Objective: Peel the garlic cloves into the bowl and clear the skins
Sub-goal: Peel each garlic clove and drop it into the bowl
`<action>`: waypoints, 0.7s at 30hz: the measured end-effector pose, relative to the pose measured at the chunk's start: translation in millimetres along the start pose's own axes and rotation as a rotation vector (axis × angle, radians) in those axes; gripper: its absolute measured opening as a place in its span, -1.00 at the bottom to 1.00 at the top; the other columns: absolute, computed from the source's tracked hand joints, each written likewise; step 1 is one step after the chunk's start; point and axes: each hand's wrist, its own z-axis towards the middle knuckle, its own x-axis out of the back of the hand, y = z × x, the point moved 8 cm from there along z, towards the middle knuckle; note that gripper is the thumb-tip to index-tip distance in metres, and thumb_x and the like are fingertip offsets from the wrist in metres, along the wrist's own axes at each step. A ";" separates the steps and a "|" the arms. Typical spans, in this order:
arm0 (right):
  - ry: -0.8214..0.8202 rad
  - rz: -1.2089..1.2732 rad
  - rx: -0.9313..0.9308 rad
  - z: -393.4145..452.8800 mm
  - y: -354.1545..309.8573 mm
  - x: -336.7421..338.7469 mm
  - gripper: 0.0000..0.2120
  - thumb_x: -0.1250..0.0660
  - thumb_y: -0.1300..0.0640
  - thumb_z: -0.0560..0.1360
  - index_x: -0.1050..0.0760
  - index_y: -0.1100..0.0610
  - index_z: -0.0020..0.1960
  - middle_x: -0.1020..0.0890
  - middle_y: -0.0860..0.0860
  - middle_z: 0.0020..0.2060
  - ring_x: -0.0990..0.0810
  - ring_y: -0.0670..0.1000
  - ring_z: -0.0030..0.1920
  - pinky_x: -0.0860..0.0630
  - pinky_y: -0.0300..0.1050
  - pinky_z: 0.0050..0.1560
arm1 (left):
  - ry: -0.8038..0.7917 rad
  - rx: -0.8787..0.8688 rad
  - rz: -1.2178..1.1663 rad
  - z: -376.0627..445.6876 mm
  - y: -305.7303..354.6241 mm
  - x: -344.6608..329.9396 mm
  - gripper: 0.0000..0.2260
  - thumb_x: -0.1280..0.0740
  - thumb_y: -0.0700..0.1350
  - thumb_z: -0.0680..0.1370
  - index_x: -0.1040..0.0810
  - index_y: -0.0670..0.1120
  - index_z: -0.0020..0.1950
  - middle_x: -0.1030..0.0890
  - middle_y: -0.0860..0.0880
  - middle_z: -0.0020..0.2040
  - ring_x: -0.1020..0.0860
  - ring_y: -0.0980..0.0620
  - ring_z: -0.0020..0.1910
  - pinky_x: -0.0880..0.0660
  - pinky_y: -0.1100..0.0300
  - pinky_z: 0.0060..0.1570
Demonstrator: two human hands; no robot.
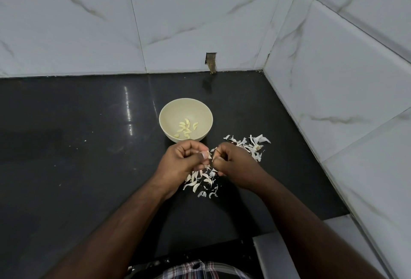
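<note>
bowl [164, 121]: several peeled cloves | left hand [182, 158], right hand [231, 161]: fingers pinching a clove [205, 153] mid-peel | skins [202, 178] uncleared on desk [77, 145]

One bowl [186, 109], roughly ten peeled cloves [185, 128], two hands [210, 163].

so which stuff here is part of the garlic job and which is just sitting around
Part of the job: bowl, peeled cloves, clove pinched between left hand and right hand, skins.
Just there: black counter, wall notch.
</note>
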 end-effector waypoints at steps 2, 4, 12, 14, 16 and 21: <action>0.033 -0.046 -0.022 -0.7 6.0 6.7 -0.95 -0.32 0.15 0.50 -0.52 0.08 -0.14 -0.67 0.03 -0.36 -0.53 -0.14 -0.39 -0.44 -0.16 -0.30 | 0.025 0.029 -0.028 2.0 -1.7 4.3 -0.94 -0.39 -0.35 0.55 -0.61 -0.22 -0.03 -0.65 -0.16 -0.23 -0.64 0.02 -0.25 -0.58 0.27 -0.22; 0.095 -0.073 -0.042 -1.2 11.4 17.9 -0.93 -0.36 0.16 0.48 -0.55 0.04 -0.17 -0.68 -0.03 -0.36 -0.59 -0.15 -0.37 -0.51 -0.17 -0.28 | 0.034 0.058 -0.051 2.7 -3.8 6.3 -0.95 -0.39 -0.34 0.55 -0.60 -0.22 -0.02 -0.66 -0.17 -0.21 -0.65 0.01 -0.23 -0.59 0.27 -0.21; 0.192 -0.065 -0.008 -3.6 13.2 30.6 -0.82 -0.39 0.17 0.53 -0.68 -0.02 0.07 -0.72 -0.11 -0.16 -0.67 -0.12 -0.14 -0.60 -0.14 -0.01 | 0.026 0.106 -0.102 2.4 -9.5 3.2 -0.88 -0.37 -0.32 0.57 -0.61 -0.22 0.09 -0.70 -0.15 -0.16 -0.67 0.04 -0.21 -0.59 0.29 -0.20; 0.161 0.067 0.020 -5.5 4.6 23.0 -0.81 -0.47 0.11 0.51 -0.68 0.02 0.12 -0.72 -0.11 -0.16 -0.68 -0.08 -0.12 -0.62 -0.08 0.01 | 0.016 0.114 -0.103 3.1 -10.4 1.8 -0.89 -0.38 -0.33 0.56 -0.60 -0.22 0.08 -0.69 -0.16 -0.16 -0.68 0.02 -0.20 -0.60 0.28 -0.19; 0.126 0.116 0.065 -5.1 -3.3 15.7 -0.82 -0.48 0.14 0.50 -0.69 0.06 0.10 -0.73 -0.08 -0.16 -0.69 -0.06 -0.12 -0.62 -0.10 0.00 | 0.019 0.118 -0.109 3.4 -10.5 1.4 -0.90 -0.39 -0.34 0.55 -0.59 -0.23 0.05 -0.67 -0.18 -0.19 -0.67 0.00 -0.21 -0.60 0.27 -0.21; 0.102 0.333 0.060 -5.6 -7.8 7.6 -0.83 -0.45 0.36 0.48 -0.67 0.25 0.06 -0.73 0.05 -0.19 -0.66 -0.17 -0.25 -0.54 -0.30 -0.16 | 0.015 0.091 -0.050 2.5 -8.4 3.1 -0.93 -0.41 -0.33 0.54 -0.63 -0.20 -0.02 -0.64 -0.22 -0.19 -0.64 0.02 -0.22 -0.57 0.30 -0.24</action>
